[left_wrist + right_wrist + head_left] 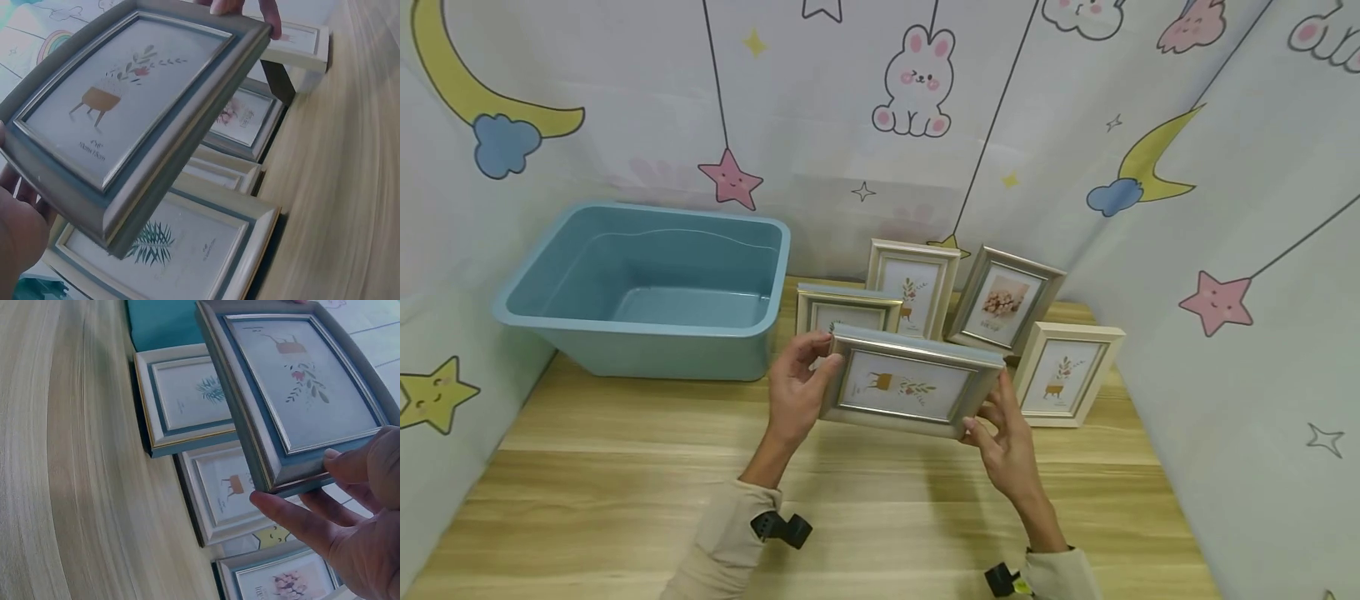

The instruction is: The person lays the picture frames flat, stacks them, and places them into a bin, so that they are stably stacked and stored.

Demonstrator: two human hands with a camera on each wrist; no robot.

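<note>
Both hands hold a silver-grey picture frame (902,385) sideways above the table, its potted-plant print turned toward me. My left hand (799,387) grips its left end, thumb on the front. At the opposite end my right hand (1006,442) pinches the lower corner between thumb and fingers. Behind it, a frame with a green leaf print (153,244) is partly hidden. A cream frame (951,258) stands farther back beside a darker frame with a pink flower print (1006,307). Another cream frame (1067,375) stands to the right of my right hand.
A blue plastic tub (647,354) stands at the back left of the wooden table (625,475). White cloth (827,108) printed with moons, stars and a rabbit hangs behind and along the sides.
</note>
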